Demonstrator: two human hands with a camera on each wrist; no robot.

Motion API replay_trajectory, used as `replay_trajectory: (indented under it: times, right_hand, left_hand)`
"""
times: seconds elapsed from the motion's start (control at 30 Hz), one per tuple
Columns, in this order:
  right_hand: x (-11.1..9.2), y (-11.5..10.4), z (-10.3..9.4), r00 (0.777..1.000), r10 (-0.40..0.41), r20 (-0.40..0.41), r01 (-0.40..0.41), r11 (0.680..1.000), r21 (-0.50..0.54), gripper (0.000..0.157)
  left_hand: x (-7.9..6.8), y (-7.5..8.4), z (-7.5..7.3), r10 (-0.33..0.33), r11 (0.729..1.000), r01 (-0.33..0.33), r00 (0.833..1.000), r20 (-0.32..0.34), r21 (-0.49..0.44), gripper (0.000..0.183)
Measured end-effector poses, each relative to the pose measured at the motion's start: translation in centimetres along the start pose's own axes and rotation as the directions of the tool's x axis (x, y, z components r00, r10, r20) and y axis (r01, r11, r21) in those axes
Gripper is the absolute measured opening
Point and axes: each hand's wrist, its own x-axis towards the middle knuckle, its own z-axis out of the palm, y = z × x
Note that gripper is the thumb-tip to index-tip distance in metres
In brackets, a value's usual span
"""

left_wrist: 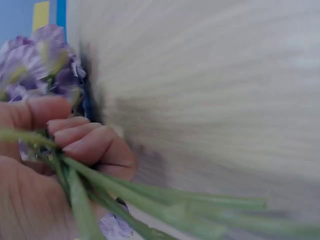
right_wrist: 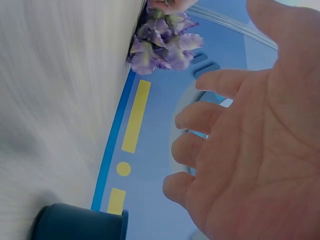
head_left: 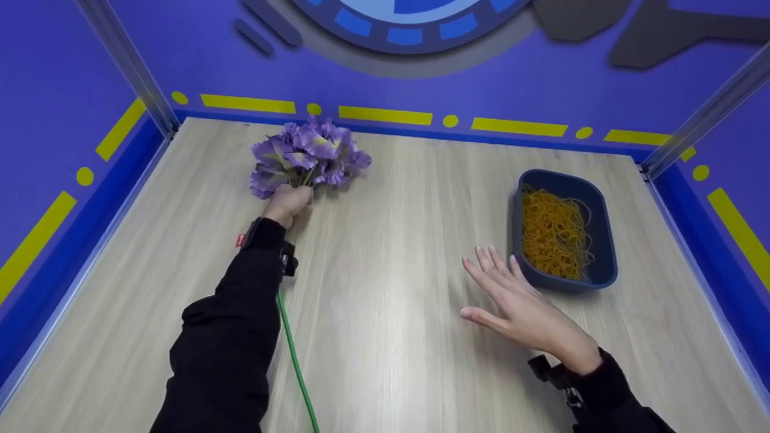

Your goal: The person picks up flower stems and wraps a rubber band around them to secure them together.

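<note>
Currently: left hand [head_left: 289,203] clamped on the flower stems [left_wrist: 81,205], right hand [head_left: 517,304] spread beside the bin [head_left: 603,252].

Going left to right. Left wall [head_left: 54,90]: blue-purple panel, yellow dashes and dots along its lower part. Next, left arm, black sleeve [head_left: 222,355], reaching to the far left of the table [head_left: 391,270]. Small wrist camera [head_left: 289,260] on that wrist; green cable [head_left: 293,355] runs from about there toward the near edge.

Left hand grips the bunch just below the blooms, fingers curled round several green stems. Stem ends stick out past the palm, per left wrist view. Purple flowers [head_left: 313,150], pale yellow at the centers, are at far left, close to the back wall [head_left: 541,84]. Can't tell if the blooms touch the tabletop.

Right hand is right of center, on the near side, clear of the flowers. Fingers extended and apart, thumb out to the left. Right wrist view shows a gap between hand and bin.

Bin: dark blue, rounded corners, on the right of the table, upright. Tangle of thin yellow loops [head_left: 550,234] inside, mostly toward its left side.
</note>
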Motion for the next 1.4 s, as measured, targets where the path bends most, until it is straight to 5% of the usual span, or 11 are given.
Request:
replay_trajectory:
  times: [0.23,0.37,0.6,0.83,1.07,1.13,1.27,1.4]
  right_hand:
    - [0.1,-0.4,0.3,1.0,0.0,0.027,0.0,1.0,0.015,0.085]
    - [0.1,-0.6,0.4,1.0,-0.018,0.024,0.018,1.0,0.01,0.084]
    - [0.5,-1.2,0.7,1.0,0.021,0.001,-0.021,1.0,0.012,0.087]
    - [2.1,-2.7,0.2,0.993,0.062,-0.103,-0.055,0.996,0.066,0.091]
    - [4.6,-5.7,0.0,0.993,0.025,-0.118,-0.012,0.994,0.11,0.102]
    - [5.3,-6.4,0.1,0.993,0.019,-0.116,-0.006,0.994,0.112,0.106]
    - [6.3,-7.6,0.3,0.99,-0.014,-0.138,0.028,0.995,0.1,0.099]
    - [6.8,-8.1,0.6,0.992,-0.045,-0.122,0.054,0.996,0.069,0.064]
  left_hand:
    - [-0.9,0.8,0.6,0.034,0.977,-0.05,0.996,-0.078,-0.208,0.015]
    - [-1.5,1.2,1.1,0.075,0.922,-0.103,0.993,-0.086,-0.373,0.022]
    - [-3.4,2.0,3.4,0.212,0.678,-0.138,0.977,0.011,-0.722,0.024]
    - [-6.2,2.3,7.1,0.199,0.572,-0.117,0.98,0.0,-0.812,0.022]
    - [-10.0,2.2,10.6,0.322,0.275,-0.071,0.946,0.023,-0.959,0.032]
    - [-10.9,2.1,11.4,0.358,0.222,-0.073,0.934,0.012,-0.972,0.03]
    - [-12.4,1.9,13.0,0.415,0.229,-0.086,0.91,0.018,-0.97,0.017]
    - [-13.5,2.0,14.0,0.451,0.273,-0.115,0.892,0.022,-0.955,0.018]
